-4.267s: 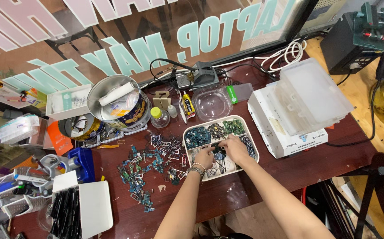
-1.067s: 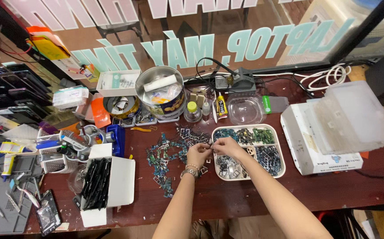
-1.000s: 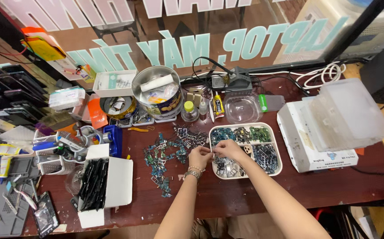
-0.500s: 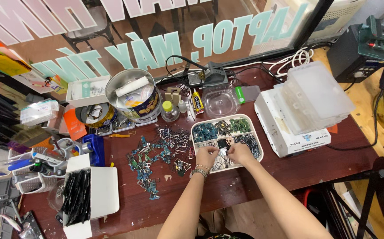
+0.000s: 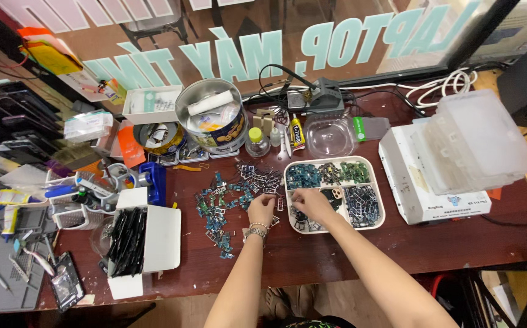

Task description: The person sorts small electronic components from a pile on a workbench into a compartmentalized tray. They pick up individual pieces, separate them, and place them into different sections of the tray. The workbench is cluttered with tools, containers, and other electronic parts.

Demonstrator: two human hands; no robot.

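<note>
A white divided tray (image 5: 378, 217) on the dark red table holds several small green and dark electronic parts in its compartments. My right hand (image 5: 311, 203) rests over the tray's lower left compartment, fingers curled on the small parts there. Beside the tray's left rim is my left hand (image 5: 262, 209), with a bracelet on its wrist and its fingers bent over loose parts. A scattered pile of small blue-green circuit parts (image 5: 225, 200) lies on the table just left of it. Whether either hand pinches a part is hidden.
A round metal tin (image 5: 210, 119) with papers, small bottles (image 5: 256, 141) and a clear plastic bowl (image 5: 332, 136) stand behind the tray. A white box with clear plastic organisers (image 5: 458, 158) sits right. An open white box of black strips (image 5: 137, 240) and cluttered tools lie left.
The camera has swung about, shifting the whole view. Both hands stay at the tray's left side, sorting among the small parts; the left hand has moved slightly off the tray's rim.
</note>
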